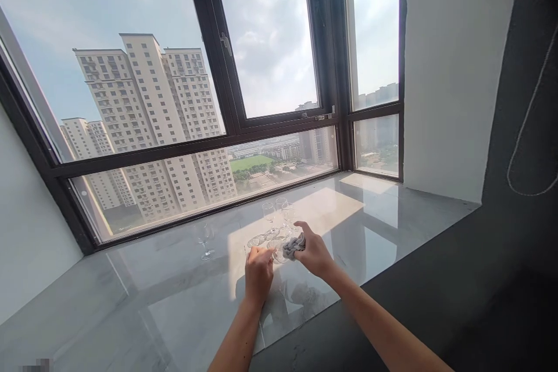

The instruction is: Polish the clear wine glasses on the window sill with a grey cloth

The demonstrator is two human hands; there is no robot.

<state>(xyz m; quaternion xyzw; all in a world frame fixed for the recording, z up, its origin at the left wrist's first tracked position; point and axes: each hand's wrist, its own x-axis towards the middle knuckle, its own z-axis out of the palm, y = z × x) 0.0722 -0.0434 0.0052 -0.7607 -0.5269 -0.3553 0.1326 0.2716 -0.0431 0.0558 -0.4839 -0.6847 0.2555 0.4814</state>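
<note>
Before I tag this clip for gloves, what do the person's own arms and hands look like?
The left hand and right hand are bare, ungloved. Neither the left forearm nor the right forearm shows a sleeve, watch or bracelet.

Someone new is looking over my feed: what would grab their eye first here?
Probably the tall apartment block, outside the window on the left. Next come the hands low in the middle, over the glossy sill: the left hand holds a clear glass, the right hand a grey cloth beside it. A lone stemmed glass stands off to their left.
</note>
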